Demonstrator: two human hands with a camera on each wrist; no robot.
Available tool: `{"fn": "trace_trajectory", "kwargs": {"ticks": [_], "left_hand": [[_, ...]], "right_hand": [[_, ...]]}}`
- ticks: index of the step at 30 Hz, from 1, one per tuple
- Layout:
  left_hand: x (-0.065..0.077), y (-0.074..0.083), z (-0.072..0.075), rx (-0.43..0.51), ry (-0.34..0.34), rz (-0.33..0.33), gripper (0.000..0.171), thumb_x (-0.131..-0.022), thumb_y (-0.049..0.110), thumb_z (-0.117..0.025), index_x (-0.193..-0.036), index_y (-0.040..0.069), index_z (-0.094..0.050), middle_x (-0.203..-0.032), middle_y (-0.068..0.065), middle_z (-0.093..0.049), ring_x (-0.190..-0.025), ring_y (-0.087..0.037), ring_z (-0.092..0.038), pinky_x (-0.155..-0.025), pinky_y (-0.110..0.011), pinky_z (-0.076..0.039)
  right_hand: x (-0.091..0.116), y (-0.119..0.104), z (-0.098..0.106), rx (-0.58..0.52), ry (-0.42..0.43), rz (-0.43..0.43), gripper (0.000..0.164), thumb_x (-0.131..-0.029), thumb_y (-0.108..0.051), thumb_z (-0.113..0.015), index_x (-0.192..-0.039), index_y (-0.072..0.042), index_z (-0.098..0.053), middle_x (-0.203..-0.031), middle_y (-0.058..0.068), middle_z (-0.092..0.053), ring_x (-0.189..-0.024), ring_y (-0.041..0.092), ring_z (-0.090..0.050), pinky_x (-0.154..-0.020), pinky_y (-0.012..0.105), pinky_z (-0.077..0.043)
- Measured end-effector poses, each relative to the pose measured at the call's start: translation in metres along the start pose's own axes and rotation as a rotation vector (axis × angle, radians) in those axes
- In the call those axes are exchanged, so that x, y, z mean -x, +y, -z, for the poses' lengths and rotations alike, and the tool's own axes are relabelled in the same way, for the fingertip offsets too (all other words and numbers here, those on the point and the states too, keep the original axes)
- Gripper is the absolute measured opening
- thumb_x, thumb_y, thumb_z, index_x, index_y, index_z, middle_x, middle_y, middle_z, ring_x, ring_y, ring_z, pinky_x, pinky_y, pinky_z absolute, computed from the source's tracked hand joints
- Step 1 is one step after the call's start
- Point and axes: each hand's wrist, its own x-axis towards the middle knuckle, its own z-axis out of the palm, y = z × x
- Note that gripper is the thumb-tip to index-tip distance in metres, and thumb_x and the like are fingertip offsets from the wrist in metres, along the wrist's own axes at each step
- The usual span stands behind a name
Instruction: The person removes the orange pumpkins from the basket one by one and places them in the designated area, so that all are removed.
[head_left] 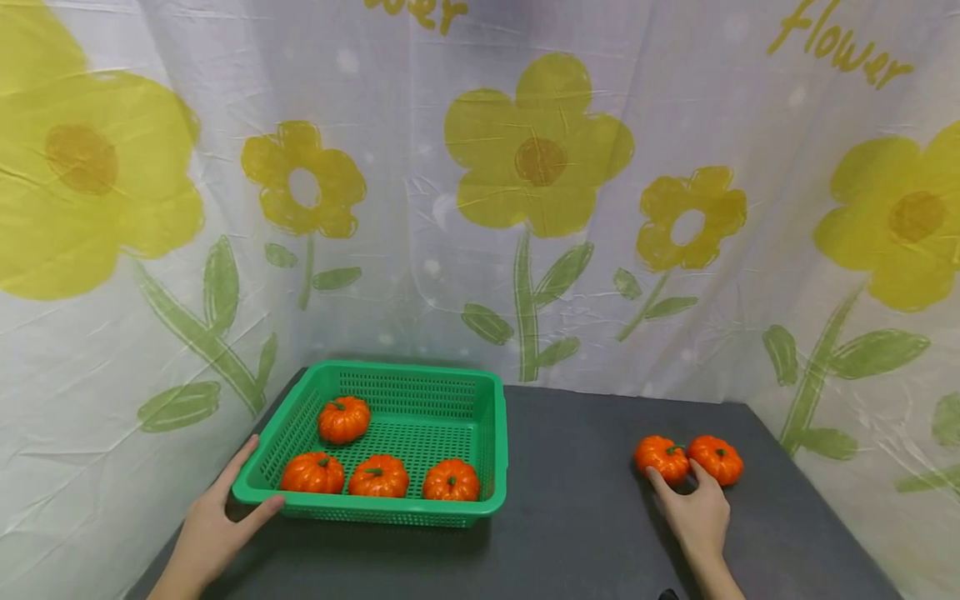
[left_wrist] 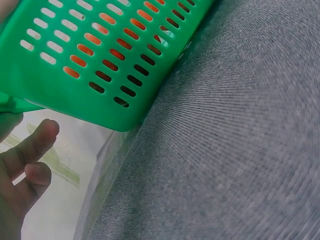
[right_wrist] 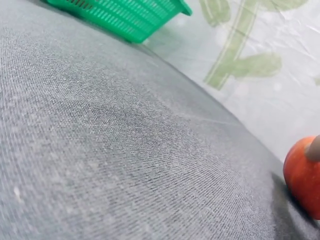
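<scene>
My left hand (head_left: 213, 525) is at the near left corner of a green plastic basket (head_left: 501, 433), thumb against the front rim and straight forefinger along the left side. The other fingers (left_wrist: 37, 140) spread loosely beside the basket wall in the left wrist view. Several small orange pumpkins lie inside, one pumpkin (head_left: 344, 419) farther back and the others along the front. On the right, my right hand (head_left: 697, 512) pinches an orange pumpkin (head_left: 660, 457) between thumb and forefinger. Another pumpkin (head_left: 716, 460) sits right beside it. A fingertip rests on the pumpkin (right_wrist: 302, 175) in the right wrist view.
A dark grey cloth-covered table (head_left: 570, 500) lies under everything, and its surface runs between the basket and the two pumpkins. White curtains (head_left: 405, 275) painted with yellow flowers hang behind and on both sides. A small black object (head_left: 668, 594) shows at the bottom edge.
</scene>
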Motion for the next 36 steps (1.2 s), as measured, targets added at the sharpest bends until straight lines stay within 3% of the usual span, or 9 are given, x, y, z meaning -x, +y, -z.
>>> {"fn": "trace_trajectory", "kwargs": {"ticks": [21, 36], "left_hand": [[0.0005, 0.0022, -0.0007, 0.009, 0.031, -0.025, 0.093, -0.099, 0.039, -0.075, -0.172, 0.026, -0.019, -0.164, -0.036, -0.033, -0.14, -0.065, -0.04, -0.097, -0.081, -0.041], [0.0, 0.0027, -0.0013, 0.0, 0.035, -0.025, 0.093, -0.099, 0.04, -0.075, -0.172, 0.026, -0.019, -0.166, -0.033, -0.033, -0.14, -0.064, -0.041, -0.097, -0.08, -0.041]], "right_hand": [[-0.0015, 0.0036, -0.0026, -0.012, -0.008, -0.009, 0.088, -0.087, -0.04, -0.088, -0.143, 0.018, -0.053, -0.14, 0.041, -0.057, -0.129, 0.059, -0.053, -0.111, 0.073, -0.037], [-0.0019, 0.0057, -0.0045, -0.014, 0.036, -0.014, 0.085, -0.087, -0.035, -0.089, -0.142, 0.019, -0.053, -0.139, 0.043, -0.055, -0.128, 0.06, -0.052, -0.11, 0.073, -0.039]]}}
